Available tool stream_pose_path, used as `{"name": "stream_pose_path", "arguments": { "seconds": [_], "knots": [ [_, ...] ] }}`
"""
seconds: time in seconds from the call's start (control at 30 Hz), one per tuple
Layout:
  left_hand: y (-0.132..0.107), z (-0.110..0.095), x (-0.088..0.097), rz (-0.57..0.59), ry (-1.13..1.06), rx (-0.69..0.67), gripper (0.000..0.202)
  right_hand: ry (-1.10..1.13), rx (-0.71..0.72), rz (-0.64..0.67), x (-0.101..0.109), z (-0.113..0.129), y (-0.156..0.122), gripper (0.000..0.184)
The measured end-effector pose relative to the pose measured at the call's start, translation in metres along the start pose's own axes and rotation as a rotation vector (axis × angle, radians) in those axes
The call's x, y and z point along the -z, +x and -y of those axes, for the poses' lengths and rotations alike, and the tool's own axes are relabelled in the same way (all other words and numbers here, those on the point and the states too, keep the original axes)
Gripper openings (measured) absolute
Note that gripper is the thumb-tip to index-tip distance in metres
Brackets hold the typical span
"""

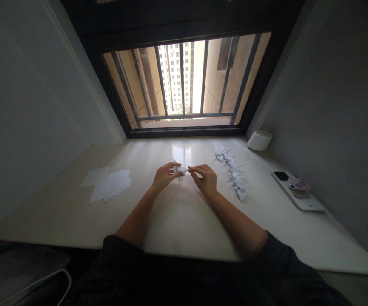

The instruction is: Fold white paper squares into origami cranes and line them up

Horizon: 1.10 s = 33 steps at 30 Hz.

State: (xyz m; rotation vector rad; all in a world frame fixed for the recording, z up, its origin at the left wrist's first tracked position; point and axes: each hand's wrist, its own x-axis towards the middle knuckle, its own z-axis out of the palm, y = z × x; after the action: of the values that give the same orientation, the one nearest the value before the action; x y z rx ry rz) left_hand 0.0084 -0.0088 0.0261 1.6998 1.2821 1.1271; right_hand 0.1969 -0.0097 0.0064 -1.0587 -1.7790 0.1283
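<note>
A small folded white paper figure (180, 171) is held just above the pale desk (177, 216), in the middle of it. My left hand (165, 175) pinches its left side, fingers closed on the paper. My right hand (205, 178) pinches its right tip between thumb and forefinger. Both forearms reach in from the near edge, the sleeves dark.
Loose white paper sheets (109, 184) lie at the left. A row of several folded paper cranes (234, 174) runs along the right. A white round container (259, 140) stands at the back right, a phone with a sticker (297, 190) near the right wall. A barred window (184, 80) is ahead.
</note>
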Motion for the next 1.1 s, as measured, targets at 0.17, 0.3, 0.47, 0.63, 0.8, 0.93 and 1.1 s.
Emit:
{"name": "stream_pose_path", "arguments": {
  "seconds": [0.17,0.3,0.47,0.63,0.8,0.93,1.1],
  "knots": [
    [0.0,0.002,-0.004,-0.04,-0.041,0.007,0.041,0.011,0.008,0.016,0.001,0.001,0.0,0.018],
    [0.0,0.005,-0.008,-0.052,-0.135,0.006,0.038,0.001,0.037,0.028,0.001,0.002,-0.001,0.018],
    [0.001,0.009,-0.012,-0.094,-0.152,0.022,0.035,-0.005,0.07,0.042,0.0,0.003,-0.002,0.019],
    [0.0,0.01,-0.014,-0.12,-0.157,0.023,0.03,0.018,0.079,0.052,0.0,0.005,-0.001,0.019],
    [-0.001,0.008,-0.015,-0.147,-0.152,0.023,0.03,0.039,0.102,0.062,0.0,0.007,-0.001,0.023],
    [-0.002,0.006,-0.016,-0.114,-0.115,0.009,0.032,0.032,0.094,0.029,0.0,0.004,-0.001,0.019],
    [-0.001,0.002,-0.013,0.008,-0.161,-0.004,0.042,-0.003,0.075,0.008,0.002,0.001,0.0,0.018]
  ]
}}
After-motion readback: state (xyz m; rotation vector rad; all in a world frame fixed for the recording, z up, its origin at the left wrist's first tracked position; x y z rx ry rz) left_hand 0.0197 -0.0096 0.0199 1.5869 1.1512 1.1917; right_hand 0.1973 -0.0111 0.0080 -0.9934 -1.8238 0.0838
